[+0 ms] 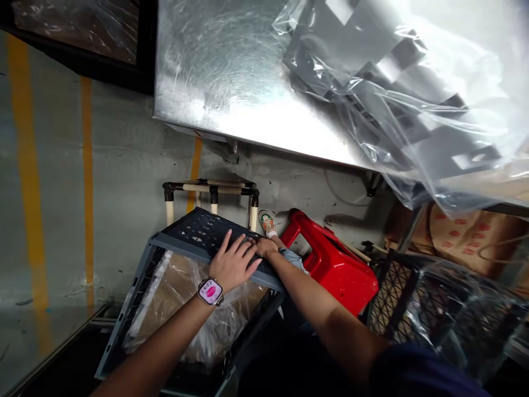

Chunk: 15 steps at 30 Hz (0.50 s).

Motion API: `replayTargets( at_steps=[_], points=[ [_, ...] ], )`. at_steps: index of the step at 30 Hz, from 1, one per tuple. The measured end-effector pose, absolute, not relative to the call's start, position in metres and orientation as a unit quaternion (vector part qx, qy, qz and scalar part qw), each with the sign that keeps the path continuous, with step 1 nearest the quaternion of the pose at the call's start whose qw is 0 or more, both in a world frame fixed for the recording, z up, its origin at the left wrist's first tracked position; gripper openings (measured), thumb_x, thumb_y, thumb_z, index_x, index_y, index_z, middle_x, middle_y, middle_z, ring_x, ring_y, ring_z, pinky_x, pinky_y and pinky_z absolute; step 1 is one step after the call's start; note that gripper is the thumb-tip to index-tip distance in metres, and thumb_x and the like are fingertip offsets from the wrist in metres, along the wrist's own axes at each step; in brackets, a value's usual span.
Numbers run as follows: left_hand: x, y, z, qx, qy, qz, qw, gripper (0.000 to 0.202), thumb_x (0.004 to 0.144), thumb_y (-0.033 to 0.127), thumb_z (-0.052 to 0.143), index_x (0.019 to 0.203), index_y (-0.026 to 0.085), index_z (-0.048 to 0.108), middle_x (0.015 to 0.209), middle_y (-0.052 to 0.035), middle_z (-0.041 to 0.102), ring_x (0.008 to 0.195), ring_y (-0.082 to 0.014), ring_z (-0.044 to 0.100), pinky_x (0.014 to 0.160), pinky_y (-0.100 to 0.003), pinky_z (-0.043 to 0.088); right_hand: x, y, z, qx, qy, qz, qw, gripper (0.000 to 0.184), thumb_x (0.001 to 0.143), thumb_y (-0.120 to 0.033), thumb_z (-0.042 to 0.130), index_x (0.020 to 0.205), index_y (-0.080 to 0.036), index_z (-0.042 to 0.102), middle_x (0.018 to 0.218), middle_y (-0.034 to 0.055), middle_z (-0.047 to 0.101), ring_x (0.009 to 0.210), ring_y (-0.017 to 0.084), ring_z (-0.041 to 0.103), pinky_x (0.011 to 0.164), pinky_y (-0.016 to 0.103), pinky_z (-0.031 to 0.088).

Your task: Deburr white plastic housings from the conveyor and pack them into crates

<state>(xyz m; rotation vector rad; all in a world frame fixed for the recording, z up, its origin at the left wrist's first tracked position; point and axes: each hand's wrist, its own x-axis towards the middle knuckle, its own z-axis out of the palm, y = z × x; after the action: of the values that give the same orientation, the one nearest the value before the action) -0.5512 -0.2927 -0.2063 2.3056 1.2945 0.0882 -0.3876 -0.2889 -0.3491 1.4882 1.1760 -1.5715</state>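
Observation:
A grey plastic crate (165, 241) with perforated walls sits tilted in front of me. Inside it lie brown cardboard and a crumpled clear plastic bag (206, 325). My left hand (231, 263), with a watch (210, 291) on its wrist, rests on the crate's far rim with fingers spread. At the same rim, further right, my right hand (265, 247) has its fingers curled over the edge; part of them is hidden.
A rack of cream pipes with black joints (214, 190) stands behind the crate. To the right lies a red plastic stool (326, 259). A metal table (206, 71) carries plastic-wrapped grey parts (372, 82). A black mesh crate (392, 298) stands at right.

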Motion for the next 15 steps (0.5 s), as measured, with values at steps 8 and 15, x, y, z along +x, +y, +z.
replayTargets(
  at_steps=[8, 15],
  points=[
    [-0.550, -0.297, -0.208, 0.846, 0.484, 0.030, 0.222, 0.020, 0.096, 0.027, 0.056, 0.095, 0.022, 0.075, 0.092, -0.0050, 0.076, 0.092, -0.0262, 0.066, 0.110, -0.050, 0.044, -0.390, -0.304, -0.339, 0.609, 0.446, -0.572, 0.321, 0.037, 0.100, -0.041, 0.064, 0.129, -0.018, 0.063, 0.132, 0.0104, 0.065, 0.115, 0.025, 0.066, 0.098, 0.048, 0.057],
    [-0.548, -0.307, -0.194, 0.845, 0.491, 0.042, 0.207, 0.019, 0.095, 0.027, 0.055, 0.088, 0.022, 0.072, 0.084, -0.0053, 0.072, 0.085, -0.0251, 0.062, 0.095, -0.046, 0.046, -0.383, -0.314, -0.321, 0.626, 0.443, -0.557, 0.319, 0.037, 0.101, -0.041, 0.064, 0.130, -0.018, 0.063, 0.134, 0.0109, 0.064, 0.117, 0.025, 0.065, 0.100, 0.049, 0.056]
  ],
)
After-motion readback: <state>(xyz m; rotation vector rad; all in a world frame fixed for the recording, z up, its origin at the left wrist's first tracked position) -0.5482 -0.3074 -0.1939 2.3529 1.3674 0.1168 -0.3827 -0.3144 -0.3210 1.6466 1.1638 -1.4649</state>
